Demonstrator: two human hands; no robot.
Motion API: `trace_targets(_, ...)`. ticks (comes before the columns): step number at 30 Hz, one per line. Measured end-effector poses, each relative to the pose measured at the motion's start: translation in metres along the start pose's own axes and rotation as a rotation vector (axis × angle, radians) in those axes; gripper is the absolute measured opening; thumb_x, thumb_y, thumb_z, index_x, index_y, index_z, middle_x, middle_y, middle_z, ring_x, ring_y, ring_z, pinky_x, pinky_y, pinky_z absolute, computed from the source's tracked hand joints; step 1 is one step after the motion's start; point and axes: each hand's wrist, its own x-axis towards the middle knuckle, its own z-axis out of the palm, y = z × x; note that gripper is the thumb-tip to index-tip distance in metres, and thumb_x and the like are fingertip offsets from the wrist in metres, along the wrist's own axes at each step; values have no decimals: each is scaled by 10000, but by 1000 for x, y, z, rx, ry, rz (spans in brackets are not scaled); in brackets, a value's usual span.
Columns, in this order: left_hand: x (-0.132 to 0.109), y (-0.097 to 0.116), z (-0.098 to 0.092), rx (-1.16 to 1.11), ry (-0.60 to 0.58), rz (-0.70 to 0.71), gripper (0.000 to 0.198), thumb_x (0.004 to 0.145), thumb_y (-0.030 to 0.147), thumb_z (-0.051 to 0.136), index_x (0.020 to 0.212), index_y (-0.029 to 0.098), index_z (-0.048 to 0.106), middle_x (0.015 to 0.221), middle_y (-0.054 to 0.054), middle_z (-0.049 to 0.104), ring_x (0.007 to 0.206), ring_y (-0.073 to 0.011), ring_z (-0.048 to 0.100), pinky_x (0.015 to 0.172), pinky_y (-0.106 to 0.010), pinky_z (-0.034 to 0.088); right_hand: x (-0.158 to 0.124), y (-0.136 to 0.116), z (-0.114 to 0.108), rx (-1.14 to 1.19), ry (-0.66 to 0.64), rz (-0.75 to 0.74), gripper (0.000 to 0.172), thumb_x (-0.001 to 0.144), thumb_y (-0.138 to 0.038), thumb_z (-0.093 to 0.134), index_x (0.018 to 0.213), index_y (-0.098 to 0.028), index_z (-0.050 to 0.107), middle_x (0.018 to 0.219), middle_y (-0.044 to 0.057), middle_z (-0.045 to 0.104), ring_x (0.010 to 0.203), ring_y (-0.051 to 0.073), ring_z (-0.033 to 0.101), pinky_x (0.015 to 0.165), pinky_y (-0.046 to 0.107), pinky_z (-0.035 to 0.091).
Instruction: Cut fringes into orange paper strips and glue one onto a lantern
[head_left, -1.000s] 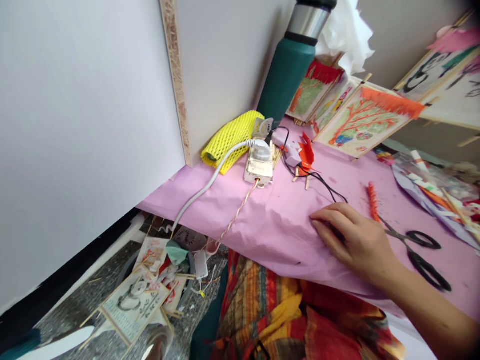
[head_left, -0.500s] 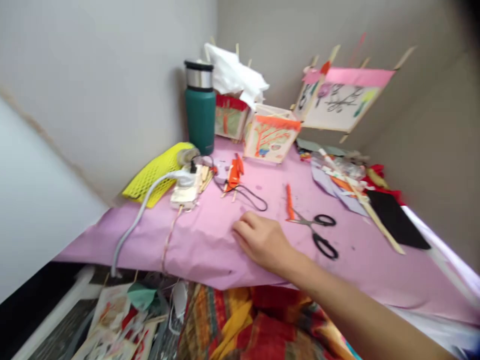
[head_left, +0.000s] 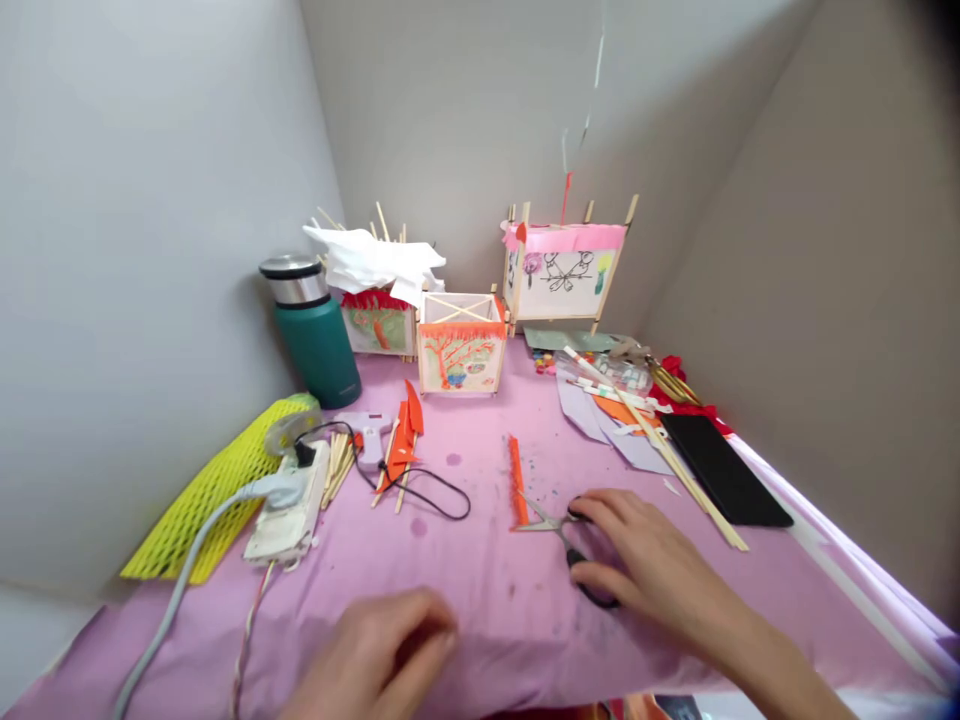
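My right hand (head_left: pixel 637 560) is over the black-handled scissors (head_left: pixel 551 525), thumb at the lower loop and a finger at the upper one. The blades are spread and reach a narrow orange fringed strip (head_left: pixel 515 480) lying on the purple cloth. My left hand (head_left: pixel 382 650), slightly blurred, hovers at the near edge with its fingers curled in toward the thumb. Nothing shows in it. Left of the strip, red-orange paper pieces (head_left: pixel 405 435) lie across thin sticks.
A glue gun (head_left: pixel 369 436) and white power strip (head_left: pixel 289 515) with cables lie left, by a teal bottle (head_left: pixel 319 345). Paper lanterns (head_left: pixel 461 360) stand at the back. Markers, long wooden sticks (head_left: pixel 697 490) and a black phone-like slab (head_left: pixel 724 470) are to the right.
My right hand has moved from a closed pose on the cloth, left of the scissors, rightward onto their handles. My left hand has entered at the bottom. The view has tilted up.
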Motion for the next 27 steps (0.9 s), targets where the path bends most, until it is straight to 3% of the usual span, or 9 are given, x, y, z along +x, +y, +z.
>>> trace_targets(3, 62, 38, 6, 350, 72, 227, 166, 842, 219, 496, 847, 226, 661, 816, -31, 688, 749, -187, 611, 660, -263, 401, -2, 2, -4, 38, -142, 25, 408, 796, -378, 646, 1173, -243, 568, 1175, 96, 559, 1057, 278, 509, 893, 426, 413)
trace_targets(5, 98, 57, 9, 526, 44, 335, 187, 823, 180, 493, 877, 221, 667, 859, -45, 688, 785, -202, 623, 685, -279, 404, -5, -2, -7, 68, -177, 79, 387, 800, -365, 642, 1164, -256, 571, 1163, 86, 565, 1049, 274, 512, 917, 446, 394)
trace_targets(7, 127, 67, 13, 692, -13, 411, 231, 813, 143, 477, 922, 221, 665, 911, -62, 675, 820, -216, 628, 695, -292, 413, -10, -5, -10, 116, -202, 125, 342, 806, -339, 633, 1136, -266, 579, 1142, 72, 574, 1027, 260, 524, 922, 443, 388)
trace_targets(11, 163, 72, 17, 948, -77, 412, 243, 819, 126, 441, 906, 186, 660, 955, -102, 633, 790, -224, 630, 645, -302, 435, -24, -4, -13, 183, -229, 200, 339, 766, -187, 608, 1093, -273, 579, 1114, 50, 574, 991, 234, 536, 869, 386, 413)
trace_targets(15, 174, 73, 17, 1020, -154, 448, 235, 818, 121, 437, 876, 177, 658, 931, -101, 615, 823, -234, 617, 670, -320, 453, -33, -4, -18, 150, -267, 288, 395, 683, -61, 545, 1031, -245, 580, 1032, 53, 583, 904, 224, 557, 771, 348, 427)
trace_targets(20, 163, 70, 15, 986, -225, 483, 165, 786, 179, 528, 890, 186, 657, 964, -94, 602, 902, -236, 580, 747, -333, 457, -40, 8, -37, 252, -313, 294, 317, 702, -80, 492, 961, -241, 580, 911, 26, 582, 809, 191, 550, 706, 309, 415)
trace_targets(24, 146, 68, 23, 939, -234, 425, 292, 716, 354, 654, 933, 159, 648, 1002, -111, 606, 946, -288, 557, 800, -406, 453, -43, 36, -46, 699, -270, 379, 306, 724, -142, 534, 1009, -250, 562, 899, 10, 582, 804, 167, 542, 683, 267, 421)
trace_targets(27, 138, 65, 31, 938, -195, 361, 257, 762, 277, 590, 973, 138, 638, 1034, -135, 615, 981, -304, 552, 853, -457, 430, -32, 50, -38, 1179, -194, 480, 311, 788, -292, 578, 1090, -238, 523, 860, 23, 591, 778, 173, 555, 598, 248, 419)
